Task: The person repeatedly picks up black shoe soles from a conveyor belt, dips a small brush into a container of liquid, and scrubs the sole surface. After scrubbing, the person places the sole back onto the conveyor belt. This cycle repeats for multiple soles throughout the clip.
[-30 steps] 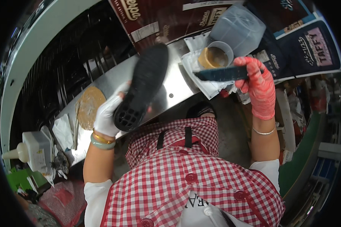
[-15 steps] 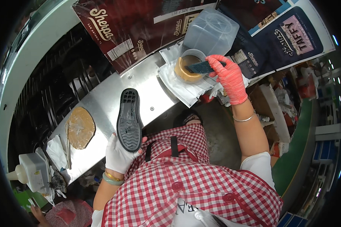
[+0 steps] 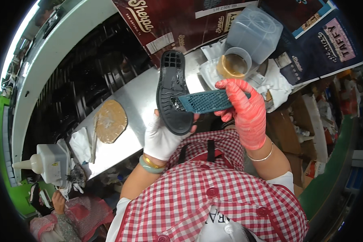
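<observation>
My left hand (image 3: pixel 162 139), in a white glove with bare fingertips, holds a black shoe sole (image 3: pixel 168 86) by its lower end, from beneath. Wet, shiny patches show on the sole's hollow face. My right hand (image 3: pixel 246 113), in a red knitted glove, pinches a flat teal strip (image 3: pixel 207 101) with a gridded surface. The strip's far end meets the sole's lower half, at a glossy smear. Beyond my right hand stands a clear cup (image 3: pixel 232 72) with a yellow-brown band and tan liquid inside.
A clear plastic container (image 3: pixel 256 30) lies behind the cup. On the metal bench (image 3: pixel 139 94) sits a tan round pad (image 3: pixel 111 122) with a stick beside it. A white spouted bottle (image 3: pixel 48 163) stands at left. Printed cartons (image 3: pixel 169 24) line the back. Another person's hand (image 3: pixel 59 201) shows lower left.
My right hand has brought the teal strip out of the cup and over to the sole. My left hand has raised the sole, and the whole view has shifted.
</observation>
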### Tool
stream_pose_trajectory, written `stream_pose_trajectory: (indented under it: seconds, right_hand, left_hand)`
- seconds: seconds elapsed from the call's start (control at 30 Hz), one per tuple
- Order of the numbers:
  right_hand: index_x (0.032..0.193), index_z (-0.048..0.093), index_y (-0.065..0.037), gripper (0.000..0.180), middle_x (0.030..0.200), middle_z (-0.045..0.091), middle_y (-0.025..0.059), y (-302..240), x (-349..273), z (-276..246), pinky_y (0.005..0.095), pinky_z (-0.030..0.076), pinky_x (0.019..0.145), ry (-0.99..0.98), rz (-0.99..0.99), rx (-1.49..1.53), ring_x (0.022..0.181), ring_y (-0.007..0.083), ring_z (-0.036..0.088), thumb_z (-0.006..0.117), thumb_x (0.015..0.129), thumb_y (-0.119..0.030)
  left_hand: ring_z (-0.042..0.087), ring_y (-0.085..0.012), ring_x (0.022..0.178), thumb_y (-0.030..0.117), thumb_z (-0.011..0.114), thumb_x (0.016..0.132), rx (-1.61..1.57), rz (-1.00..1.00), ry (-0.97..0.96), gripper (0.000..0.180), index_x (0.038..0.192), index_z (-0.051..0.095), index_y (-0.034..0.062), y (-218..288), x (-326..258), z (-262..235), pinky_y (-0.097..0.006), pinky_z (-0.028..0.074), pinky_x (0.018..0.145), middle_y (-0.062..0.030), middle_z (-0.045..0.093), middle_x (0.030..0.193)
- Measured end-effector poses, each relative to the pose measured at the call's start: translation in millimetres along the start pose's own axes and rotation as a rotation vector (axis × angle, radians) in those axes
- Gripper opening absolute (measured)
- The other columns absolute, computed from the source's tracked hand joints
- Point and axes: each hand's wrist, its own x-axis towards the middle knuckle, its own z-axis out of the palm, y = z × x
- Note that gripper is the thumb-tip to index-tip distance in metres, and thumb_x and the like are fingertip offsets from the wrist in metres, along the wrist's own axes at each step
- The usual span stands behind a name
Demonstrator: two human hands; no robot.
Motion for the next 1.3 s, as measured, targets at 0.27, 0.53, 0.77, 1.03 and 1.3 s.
stream_pose_trajectory:
  seconds: [0.27,0.53,0.77,1.03,1.3]
  right_hand:
    - [0.104,0.062,-0.001,0.026,0.085,0.065,0.0047,10.4,-6.7,19.9,0.0158,0.046,0.052,-0.044,-0.004,0.014,0.065,0.0070,0.062,0.053,0.093,-0.023]
    - [0.104,0.061,0.001,0.025,0.083,0.065,0.0062,12.0,-8.3,25.1,0.0183,0.046,0.051,0.090,-0.134,0.059,0.062,0.0088,0.061,0.055,0.093,-0.021]
    - [0.103,0.061,-0.001,0.024,0.081,0.065,0.0065,0.5,5.5,22.0,0.0166,0.044,0.049,0.130,-0.221,0.071,0.062,0.0083,0.061,0.052,0.094,-0.021]
    - [0.097,0.062,-0.001,0.023,0.081,0.065,0.0055,-14.3,22.0,14.1,0.0175,0.043,0.047,0.112,-0.245,0.089,0.062,0.0091,0.063,0.053,0.093,-0.021]
    - [0.097,0.064,-0.001,0.023,0.076,0.064,0.0046,-4.0,2.3,8.0,0.0169,0.044,0.048,0.022,-0.078,0.014,0.059,0.0076,0.061,0.055,0.091,-0.022]
  left_hand:
    - [0.048,-0.0382,0.118,0.039,0.056,0.088,0.103,0.053,0.005,0.060,0.134,0.037,0.0052,-10.4,-11.2,4.9,-0.059,0.043,0.094,-0.0224,0.044,0.131]
    - [0.040,-0.0353,0.126,0.045,0.061,0.083,0.430,0.068,-0.005,0.073,0.139,0.030,0.0104,-17.1,-15.6,12.1,-0.057,0.039,0.098,-0.0159,0.036,0.139]
    - [0.044,-0.0390,0.121,0.048,0.070,0.075,0.509,0.008,-0.026,0.088,0.139,0.028,0.0044,-16.5,-21.0,10.0,-0.048,0.041,0.099,-0.0163,0.040,0.135]
    - [0.048,-0.0336,0.118,0.048,0.069,0.076,0.550,-0.032,-0.021,0.087,0.138,0.029,0.0029,-17.5,-23.6,7.3,-0.045,0.039,0.101,-0.0158,0.041,0.134]
    - [0.049,-0.0349,0.117,0.046,0.065,0.081,0.464,-0.033,-0.063,0.080,0.138,0.029,0.0038,-14.2,-19.7,-1.5,-0.045,0.045,0.095,-0.0156,0.041,0.135]
